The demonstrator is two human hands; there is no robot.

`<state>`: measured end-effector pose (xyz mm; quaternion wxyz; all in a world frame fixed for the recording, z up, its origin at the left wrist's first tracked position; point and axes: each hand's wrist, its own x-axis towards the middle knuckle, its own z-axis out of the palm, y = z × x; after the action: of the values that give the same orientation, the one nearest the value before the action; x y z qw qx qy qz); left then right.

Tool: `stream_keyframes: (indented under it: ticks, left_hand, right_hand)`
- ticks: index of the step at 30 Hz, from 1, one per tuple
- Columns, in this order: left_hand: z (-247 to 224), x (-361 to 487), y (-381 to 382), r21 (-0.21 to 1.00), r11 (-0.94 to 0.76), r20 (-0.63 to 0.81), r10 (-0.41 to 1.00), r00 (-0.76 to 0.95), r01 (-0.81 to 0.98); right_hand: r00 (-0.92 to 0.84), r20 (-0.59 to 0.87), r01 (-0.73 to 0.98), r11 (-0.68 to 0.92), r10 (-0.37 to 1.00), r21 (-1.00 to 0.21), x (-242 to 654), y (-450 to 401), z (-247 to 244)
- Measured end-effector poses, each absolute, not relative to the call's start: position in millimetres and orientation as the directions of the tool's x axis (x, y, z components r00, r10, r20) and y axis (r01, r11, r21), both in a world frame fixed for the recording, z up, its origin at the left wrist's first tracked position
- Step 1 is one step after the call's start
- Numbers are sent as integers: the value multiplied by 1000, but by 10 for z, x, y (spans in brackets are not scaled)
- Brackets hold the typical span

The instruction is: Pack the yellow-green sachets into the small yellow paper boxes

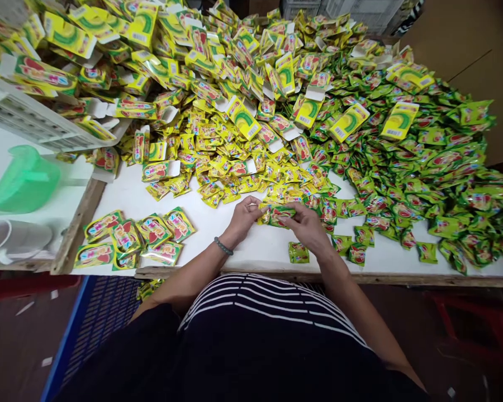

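Near the table's front edge my left hand (243, 219) is closed, fingertips pinching a small yellow candy packet (264, 214). Against it lies a green candy packet (279, 216), gripped between thumb and fingers of my right hand (307, 226). The two packets touch or overlap; my fingers partly hide both. Beyond my hands spreads a heap of loose yellow packets (218, 167), and on the right a larger heap of green packets (436, 162). A single green packet (298, 252) rests below my right hand. Several filled small boxes (126, 237) lie left of my left arm.
Many open yellow boxes (243, 117) cover the back of the table. At the left stand a white plastic crate (46, 114), a green scoop (25, 178) and a white mug (19, 240). A wooden strip (77, 231) edges the surface; a blue crate (100, 318) sits below.
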<state>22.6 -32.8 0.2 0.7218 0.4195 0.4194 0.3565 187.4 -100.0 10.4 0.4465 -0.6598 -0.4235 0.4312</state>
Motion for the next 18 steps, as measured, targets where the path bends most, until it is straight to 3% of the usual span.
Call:
stream_keyframes:
  ticks: [3,10,18]
  left_hand:
    - [42,197,-322,891,414,-291,837,463,-188]
    - [10,185,-297,877,437,-308,829,467,-198]
    - [-30,129,-197,898,438,-341,754,562,-43]
  right_hand:
    - [214,-202,233,-251,956,-940,1847,-968,91]
    - [238,-128,96,-155,963,-983,1843,-951,12]
    - [103,-78,331,-108,992,-938,1896,-959,228]
